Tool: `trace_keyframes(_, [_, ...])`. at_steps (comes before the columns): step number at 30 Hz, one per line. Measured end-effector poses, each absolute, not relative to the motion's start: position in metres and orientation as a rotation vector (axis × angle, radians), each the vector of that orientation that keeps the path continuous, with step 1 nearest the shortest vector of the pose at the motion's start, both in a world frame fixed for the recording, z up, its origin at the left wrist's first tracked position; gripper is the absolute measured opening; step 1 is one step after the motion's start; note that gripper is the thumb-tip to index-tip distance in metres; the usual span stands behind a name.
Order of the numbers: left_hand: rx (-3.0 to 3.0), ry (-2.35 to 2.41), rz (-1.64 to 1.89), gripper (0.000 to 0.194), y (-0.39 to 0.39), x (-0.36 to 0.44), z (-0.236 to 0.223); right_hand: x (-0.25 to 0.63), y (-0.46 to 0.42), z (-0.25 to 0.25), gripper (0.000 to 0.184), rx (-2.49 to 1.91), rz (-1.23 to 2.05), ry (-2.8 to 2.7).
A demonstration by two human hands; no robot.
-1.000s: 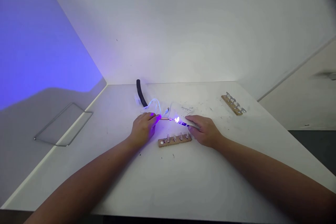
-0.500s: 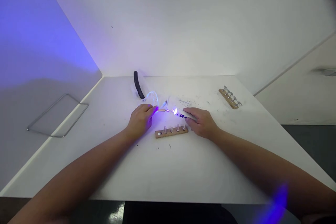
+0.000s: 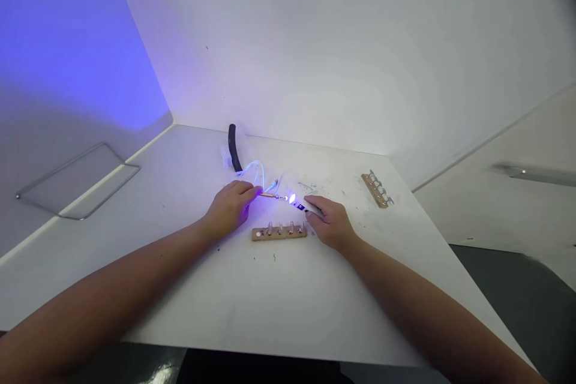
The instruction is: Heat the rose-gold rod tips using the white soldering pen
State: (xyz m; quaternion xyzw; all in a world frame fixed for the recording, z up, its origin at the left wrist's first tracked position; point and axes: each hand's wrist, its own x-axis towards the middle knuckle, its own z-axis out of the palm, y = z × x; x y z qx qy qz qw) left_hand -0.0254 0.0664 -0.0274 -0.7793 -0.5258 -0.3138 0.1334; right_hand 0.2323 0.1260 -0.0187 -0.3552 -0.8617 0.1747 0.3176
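My left hand (image 3: 231,207) is closed around a thin gold-coloured stick (image 3: 269,195), pointing right. A tiny bright piece at the stick's tip is too small to name. Facing it, my right hand (image 3: 330,221) grips a white pen-shaped UV lamp (image 3: 299,206), its violet-white light (image 3: 292,198) shining close to the tip. Whether lamp and tip touch, I cannot tell. Just below and between my hands lies a brown strip (image 3: 279,234) with several small clear tips standing on it and a white dot at its left end.
A second brown strip (image 3: 375,189) with pale tips lies at the right. Behind my left hand are a black curved tube (image 3: 233,147) and a white cable (image 3: 262,174). A bent metal wire frame (image 3: 81,183) rests against the left wall. Dark specks dot the white table (image 3: 252,312).
The camera view has tilted and turned slightly, so everything sits at a different angle. Both hands keep their holds, and the lamp stays lit facing the stick's tip.
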Motion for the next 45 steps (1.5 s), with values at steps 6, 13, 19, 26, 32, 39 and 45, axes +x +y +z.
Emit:
trace_keyframes(6, [-2.244, -1.526, -0.928, 0.038, 0.0642, -0.0251, -0.0265, 0.2327, 0.1268, -0.0180, 0.031, -0.939, 0.456, -2.290])
trace_keyframes(13, [-2.237, -1.553, -0.945, 0.037, 0.0655, -0.0252, -0.0292, 0.2328, 0.1275, -0.0179, 0.031, -0.948, 0.462, -2.296])
trace_keyframes(19, [-2.244, -1.530, -0.962, 0.037, 0.0669, -0.0242, -0.0296, 0.2332, 0.1274, -0.0184, 0.031, -0.946, 0.447, -2.293])
trace_keyframes(26, [-2.242, -1.522, -0.975, 0.038, 0.0665, -0.0250, -0.0291, 0.2328, 0.1280, -0.0178, 0.031, -0.951, 0.459, -2.311])
trace_keyframes(32, [-2.238, -1.520, -0.994, 0.040, 0.0653, -0.0252, -0.0285, 0.2323, 0.1285, -0.0174, 0.031, -0.964, 0.466, -2.311])
trace_keyframes(39, [-2.252, -1.529, -1.006, 0.044, 0.0659, -0.0254, -0.0292, 0.2337, 0.1290, -0.0194, 0.031, -0.956, 0.444, -2.318])
trace_keyframes(45, [-2.253, -1.516, -0.995, 0.041, 0.0673, -0.0260, -0.0297, 0.2345, 0.1282, -0.0175, 0.031, -0.973, 0.492, -2.315])
